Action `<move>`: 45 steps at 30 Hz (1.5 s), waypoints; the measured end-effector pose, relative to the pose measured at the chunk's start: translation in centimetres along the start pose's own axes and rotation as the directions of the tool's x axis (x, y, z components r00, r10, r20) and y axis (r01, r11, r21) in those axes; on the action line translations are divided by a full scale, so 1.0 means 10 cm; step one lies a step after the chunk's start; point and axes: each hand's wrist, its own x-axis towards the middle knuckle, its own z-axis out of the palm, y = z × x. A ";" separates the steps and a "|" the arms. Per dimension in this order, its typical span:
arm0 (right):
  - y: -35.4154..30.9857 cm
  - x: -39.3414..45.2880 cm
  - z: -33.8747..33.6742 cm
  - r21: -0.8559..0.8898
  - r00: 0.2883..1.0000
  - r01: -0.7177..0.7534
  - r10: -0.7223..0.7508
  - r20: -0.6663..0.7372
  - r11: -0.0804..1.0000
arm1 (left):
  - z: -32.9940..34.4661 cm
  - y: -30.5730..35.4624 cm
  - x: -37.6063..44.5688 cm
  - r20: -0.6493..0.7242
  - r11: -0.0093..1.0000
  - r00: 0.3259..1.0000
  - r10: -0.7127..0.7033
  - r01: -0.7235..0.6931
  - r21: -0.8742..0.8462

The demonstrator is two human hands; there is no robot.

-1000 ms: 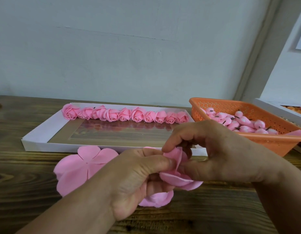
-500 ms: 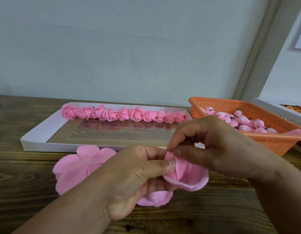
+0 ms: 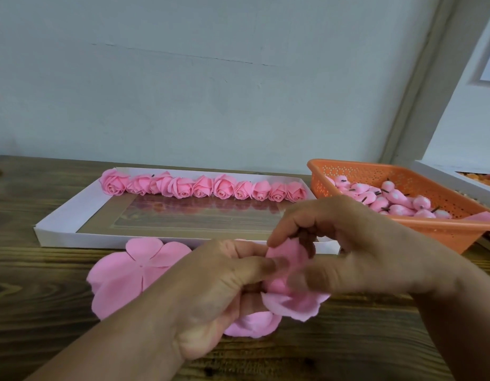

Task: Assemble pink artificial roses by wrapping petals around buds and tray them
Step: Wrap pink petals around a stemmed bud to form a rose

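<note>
Lying flat on the dark wooden table [image 3: 32, 270] at the left is a pink foam petal sheet cut in a flower shape [image 3: 122, 279], just in front of the shallow white cardboard tray [image 3: 62, 218], where ten finished pink foam roses [image 3: 202, 187] line the far edge. Next, the left hand [image 3: 210, 295] pinches a half-wrapped pink petal piece [image 3: 290, 284] with thumb and fingers; the right hand [image 3: 356, 248] curls over it, pinching its top. Farther right, an orange perforated plastic basket [image 3: 441, 229] holds pale pink buds with dark stems [image 3: 389, 200].
</note>
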 end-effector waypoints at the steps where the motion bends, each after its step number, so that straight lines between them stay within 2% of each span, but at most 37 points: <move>1: -0.02 0.06 0.01 -0.011 0.994 -0.100 0.100 0.051 0.995 | 0.00 -0.01 0.01 -0.018 1.000 1.000 -0.008 0.007 -0.022; 3: 0.00 0.17 0.09 -0.072 0.929 -0.323 0.331 0.167 0.944 | 0.00 -0.02 0.02 -0.042 0.999 0.999 -0.025 0.023 -0.039; 5: 0.12 0.11 0.16 -0.112 0.917 -0.311 0.329 0.227 0.944 | 0.00 -0.01 0.03 -0.065 0.997 0.997 -0.036 0.031 -0.073; 8: 0.07 0.18 0.18 -0.290 0.901 -0.335 0.395 0.179 0.896 | 0.02 0.00 0.04 -0.086 0.988 0.994 -0.062 0.049 -0.144; 9: 0.04 0.20 0.17 -0.315 0.917 -0.314 0.372 0.144 0.895 | 0.03 0.01 0.04 -0.093 0.984 0.993 -0.071 0.054 -0.170; 10: -0.02 0.25 0.15 -0.420 0.937 -0.258 0.331 0.111 0.870 | 0.03 0.00 0.04 -0.097 0.979 0.992 -0.075 0.055 -0.194; 11: -0.05 0.17 0.14 -0.487 0.976 -0.129 0.197 0.092 0.864 | 0.04 0.01 0.03 -0.098 0.976 0.992 -0.076 0.054 -0.212; 13: -0.10 -0.02 0.11 -0.431 0.999 -0.021 0.034 0.022 0.902 | 0.05 0.01 0.03 -0.098 0.978 0.993 -0.068 0.047 -0.205; 17: -0.06 -0.02 0.13 -0.401 0.994 0.040 -0.078 -0.077 0.915 | 0.04 -0.02 0.05 -0.112 0.987 0.993 -0.046 0.028 -0.160; 26: -0.02 0.00 0.11 -0.294 0.992 0.033 -0.067 -0.109 0.955 | 0.01 -0.02 0.04 -0.049 0.980 0.997 -0.054 0.044 -0.192; 29: 0.00 -0.01 0.08 -0.271 0.988 0.040 -0.078 -0.133 0.962 | -0.03 -0.01 0.04 0.034 0.970 0.999 -0.031 0.038 -0.242; 32: 0.01 -0.01 0.07 -0.264 0.986 0.045 -0.086 -0.144 0.964 | -0.04 -0.02 0.03 0.081 0.984 0.997 0.003 0.012 -0.179; 37: 0.00 0.01 0.09 -0.262 0.990 -0.009 -0.029 -0.139 0.965 | 0.04 -0.08 0.05 -0.064 0.993 0.998 0.011 -0.018 -0.113; 45: -0.03 0.06 0.19 -0.202 0.948 -0.111 0.043 -0.315 0.973 | 0.06 -0.11 0.10 -0.268 0.981 0.949 0.169 -0.189 -0.051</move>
